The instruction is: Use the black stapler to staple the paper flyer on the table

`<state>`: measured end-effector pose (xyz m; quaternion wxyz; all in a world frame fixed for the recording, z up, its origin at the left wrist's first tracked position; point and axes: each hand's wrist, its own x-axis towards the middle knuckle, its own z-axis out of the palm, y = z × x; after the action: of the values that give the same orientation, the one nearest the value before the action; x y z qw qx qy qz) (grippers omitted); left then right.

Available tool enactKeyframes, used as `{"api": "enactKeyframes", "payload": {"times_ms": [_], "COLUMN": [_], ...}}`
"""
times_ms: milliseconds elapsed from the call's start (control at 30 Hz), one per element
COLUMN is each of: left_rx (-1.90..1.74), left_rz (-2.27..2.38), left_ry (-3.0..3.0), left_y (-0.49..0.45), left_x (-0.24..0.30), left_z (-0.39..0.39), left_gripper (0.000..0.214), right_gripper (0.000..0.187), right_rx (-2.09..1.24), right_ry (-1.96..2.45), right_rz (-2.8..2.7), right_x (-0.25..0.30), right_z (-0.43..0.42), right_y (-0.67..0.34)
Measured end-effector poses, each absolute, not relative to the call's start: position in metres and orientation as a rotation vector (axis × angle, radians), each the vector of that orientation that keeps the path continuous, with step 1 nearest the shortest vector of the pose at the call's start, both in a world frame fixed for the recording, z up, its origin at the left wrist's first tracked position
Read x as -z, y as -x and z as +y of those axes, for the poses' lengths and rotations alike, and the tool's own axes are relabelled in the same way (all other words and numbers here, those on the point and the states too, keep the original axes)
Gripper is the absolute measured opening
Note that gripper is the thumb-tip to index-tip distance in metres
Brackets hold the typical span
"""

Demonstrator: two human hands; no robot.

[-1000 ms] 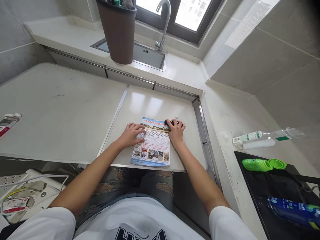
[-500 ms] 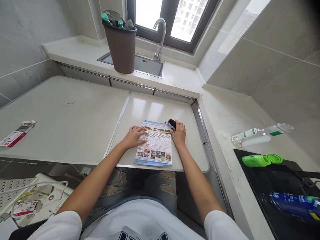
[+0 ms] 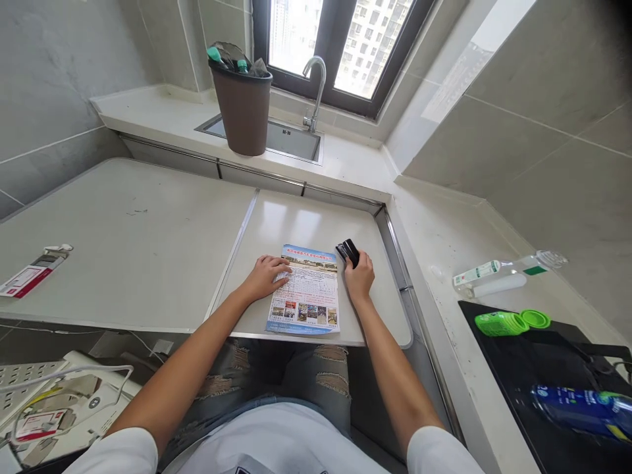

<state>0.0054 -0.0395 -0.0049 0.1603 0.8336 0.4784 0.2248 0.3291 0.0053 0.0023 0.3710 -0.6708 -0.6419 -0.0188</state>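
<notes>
A printed flyer [image 3: 311, 289] with a blue header, dense text and a row of small photos lies flat near the table's front edge. My left hand [image 3: 266, 276] rests on its left edge, fingers stretched out and holding nothing. To the right of the flyer's top corner, a small black stapler [image 3: 349, 253] is gripped in my right hand [image 3: 360, 275], thumb on its near side. The stapler is apart from the paper, and its lower end is covered by my fingers.
The white folding table [image 3: 187, 230] has a metal seam. A brown bin [image 3: 241, 112] stands at the sink [image 3: 296, 141]. A boxed item [image 3: 32, 273] lies far left. On the right counter are a clear bottle [image 3: 508, 271], a green container [image 3: 501, 323] and a blue bottle [image 3: 573, 405].
My right hand has moved the stapler right, away from the flyer's top right corner. My left hand stays on the flyer's left edge. The view has tilted up slightly.
</notes>
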Motion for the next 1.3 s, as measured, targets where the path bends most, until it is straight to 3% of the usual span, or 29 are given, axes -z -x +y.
{"api": "enactKeyframes", "payload": {"times_ms": [167,467,1067,1200,1300], "left_rx": [-0.643,-0.874,-0.822,-0.823,-0.836], "left_rz": [1.375,1.364,1.391,1.395,1.387], "left_ry": [-2.361,-2.192,-2.19,-2.183,-2.166], "left_y": [-0.007,-0.003,-0.001,-0.001,0.0], "left_x": [0.002,0.006,0.008,0.008,0.008], "left_z": [-0.04,-0.034,-0.034,-0.035,-0.035], "left_gripper": [0.027,0.033,0.024,0.023,0.023], "right_gripper": [0.03,0.034,0.035,0.037,0.049], "right_rx": [-0.086,-0.271,-0.166,-0.272,-0.441], "right_ry": [1.721,1.666,1.693,1.652,1.585], "right_rz": [-1.789,-1.864,-1.686,-1.707,-1.671], "right_x": [-0.022,-0.004,0.014,0.007,-0.001], "right_z": [-0.041,-0.083,-0.075,-0.073,-0.069], "right_y": [-0.288,-0.236,-0.368,-0.369,-0.385]}}
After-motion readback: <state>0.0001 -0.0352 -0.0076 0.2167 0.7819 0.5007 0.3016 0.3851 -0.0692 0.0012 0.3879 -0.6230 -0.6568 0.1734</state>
